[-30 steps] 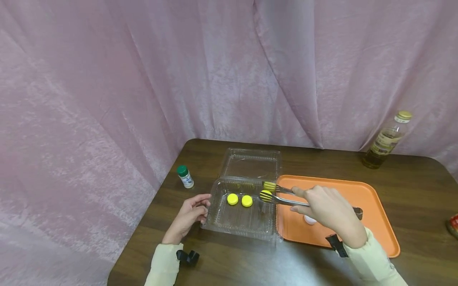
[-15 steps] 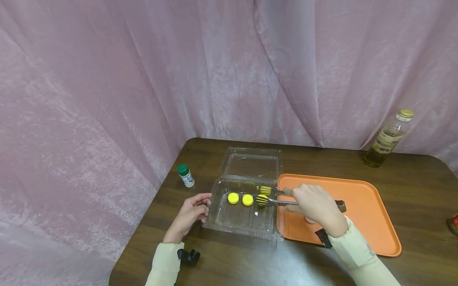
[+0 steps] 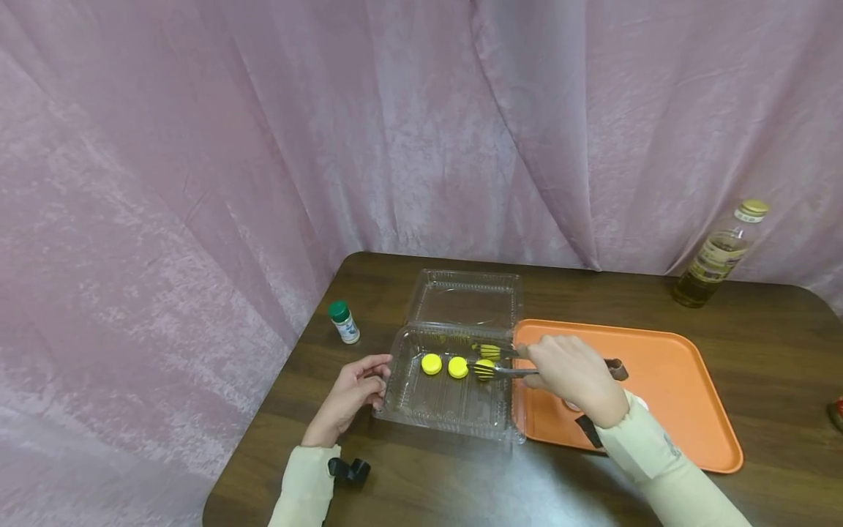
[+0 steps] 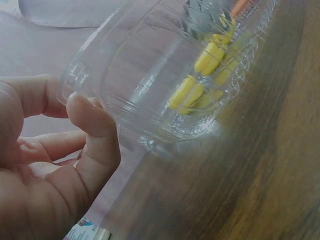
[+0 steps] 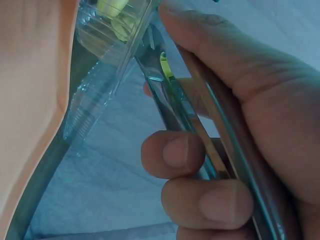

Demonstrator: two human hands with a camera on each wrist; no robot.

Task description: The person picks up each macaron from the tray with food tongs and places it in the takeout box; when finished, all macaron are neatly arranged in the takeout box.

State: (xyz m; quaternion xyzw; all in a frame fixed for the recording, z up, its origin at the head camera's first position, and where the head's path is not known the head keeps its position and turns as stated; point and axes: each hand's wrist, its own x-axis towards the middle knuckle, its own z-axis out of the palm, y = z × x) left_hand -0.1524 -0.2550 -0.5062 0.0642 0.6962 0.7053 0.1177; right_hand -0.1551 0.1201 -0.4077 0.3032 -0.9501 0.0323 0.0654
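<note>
In the clear container (image 3: 428, 404), the third yellow disc (image 3: 484, 371) scooted nearer the other two discs (image 3: 457, 367); row's probably about set. Right grip (image 3: 571, 375) holds tongs (image 3: 516, 372), left grip (image 3: 352, 395) pinches the container.

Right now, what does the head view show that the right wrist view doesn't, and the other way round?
Only the head view shows the tall bottle and the left sleeve. Only the right wrist view shows fingernails on the right hand, curled round the tongs. Both show that hand, the tongs, the clear container and the orange tray.
</note>
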